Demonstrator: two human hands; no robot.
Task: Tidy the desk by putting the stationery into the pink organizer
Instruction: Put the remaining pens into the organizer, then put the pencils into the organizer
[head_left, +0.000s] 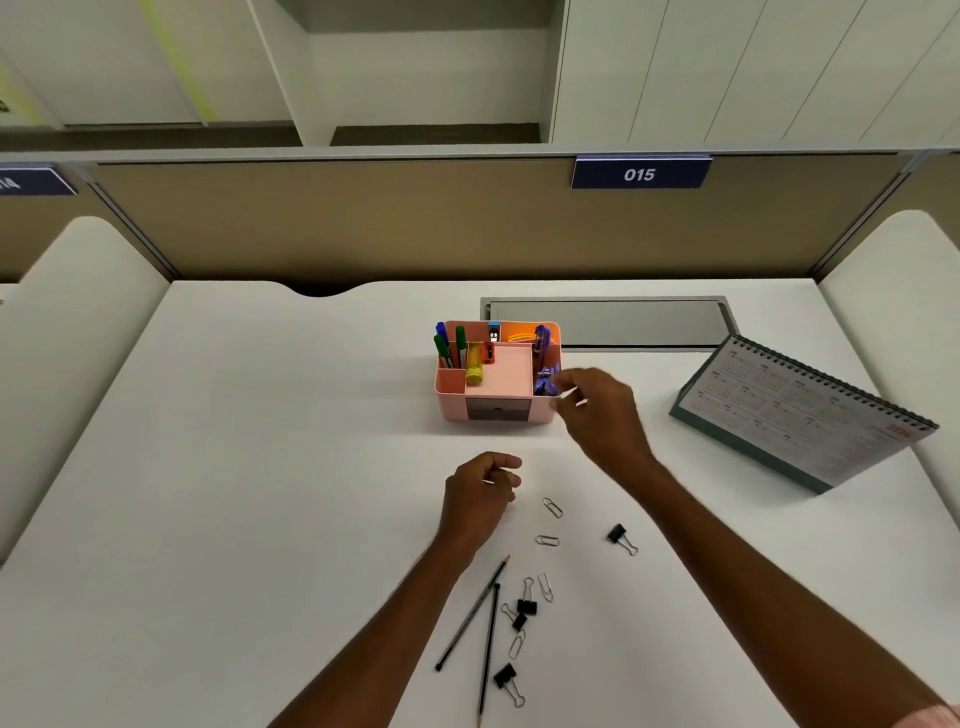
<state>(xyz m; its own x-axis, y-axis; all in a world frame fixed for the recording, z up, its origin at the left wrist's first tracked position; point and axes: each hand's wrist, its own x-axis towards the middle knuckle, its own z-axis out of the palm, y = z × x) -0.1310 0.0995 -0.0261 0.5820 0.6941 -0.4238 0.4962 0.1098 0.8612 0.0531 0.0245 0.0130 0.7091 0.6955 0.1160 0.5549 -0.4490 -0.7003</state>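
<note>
The pink organizer (452, 402) stands mid-desk holding green and blue pens (451, 347), a yellow highlighter (474, 370), an orange sharpener and purple clips (544, 382). My right hand (602, 415) hovers at its right front corner, fingertips pinching a small silvery thing, apparently a paper clip, blurred. My left hand (480, 493) rests on the desk in front of the organizer, fingers curled around a small pale glint that looks like a paper clip. On the desk nearer me lie several paper clips (552, 507), black binder clips (618, 535) and two pencils (472, 616).
A desk calendar (810, 415) stands at the right. Behind the organizer is a grey cable hatch (623, 322), then a beige partition (363, 223) with the sign 015. White side panels bound the desk on both sides.
</note>
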